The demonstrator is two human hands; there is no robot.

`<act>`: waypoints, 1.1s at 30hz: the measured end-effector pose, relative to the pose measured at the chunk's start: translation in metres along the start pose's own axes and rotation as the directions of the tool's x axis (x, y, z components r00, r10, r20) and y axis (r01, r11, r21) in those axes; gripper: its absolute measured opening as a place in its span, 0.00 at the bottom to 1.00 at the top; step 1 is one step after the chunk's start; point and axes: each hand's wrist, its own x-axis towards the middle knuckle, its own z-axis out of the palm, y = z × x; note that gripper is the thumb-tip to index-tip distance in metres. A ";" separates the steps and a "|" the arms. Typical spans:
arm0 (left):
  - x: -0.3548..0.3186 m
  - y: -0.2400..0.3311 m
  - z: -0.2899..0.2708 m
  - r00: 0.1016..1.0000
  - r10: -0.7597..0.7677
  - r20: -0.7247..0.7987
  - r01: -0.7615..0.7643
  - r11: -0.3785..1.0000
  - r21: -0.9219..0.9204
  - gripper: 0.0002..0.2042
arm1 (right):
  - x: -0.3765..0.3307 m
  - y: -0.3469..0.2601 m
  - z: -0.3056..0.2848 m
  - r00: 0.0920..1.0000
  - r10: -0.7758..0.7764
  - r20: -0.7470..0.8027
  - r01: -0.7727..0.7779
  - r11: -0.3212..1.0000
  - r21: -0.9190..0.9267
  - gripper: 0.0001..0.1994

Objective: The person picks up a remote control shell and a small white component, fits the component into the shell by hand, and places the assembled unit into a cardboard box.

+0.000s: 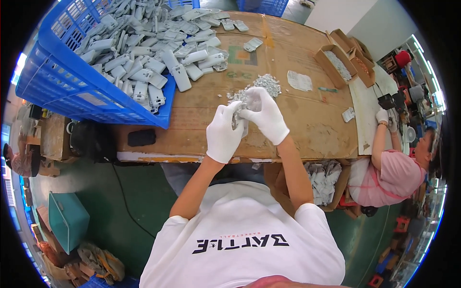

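Both my hands wear white gloves and meet above the cardboard-covered table (192,137). My left hand (224,133) is closed around a small pale plastic casing (245,126), mostly hidden by the gloves. My right hand (265,115) bends its fingers over the top of the same casing. Just beyond my fingers lies a pile of tiny white parts (269,85). A large heap of white plastic casings (144,62) spills out from a tipped blue crate (86,79) at the far left. One loose casing (253,44) lies farther back.
Cardboard boxes (336,67) of small parts stand at the far right, near a paper slip (299,80). A black pouch (141,138) lies at the near left edge. Beyond the right end sits a co-worker in pink (394,175). A box of wrapped pieces (326,182) stands below the table.
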 end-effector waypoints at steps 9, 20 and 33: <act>0.003 -0.003 -0.002 0.990 0.069 0.121 -0.064 0.997 -0.045 0.21 | -0.014 -0.002 -0.015 0.954 0.142 0.262 -0.119 0.988 -0.103 0.15; 0.000 0.004 -0.003 0.988 0.120 0.097 -0.107 0.986 -0.130 0.21 | -0.037 -0.004 0.003 0.997 0.057 -0.053 -0.059 0.998 -0.031 0.07; -0.001 0.015 -0.003 0.997 0.063 0.042 -0.061 0.997 -0.045 0.24 | -0.037 -0.007 0.016 0.984 0.176 -0.026 -0.149 0.898 0.414 0.12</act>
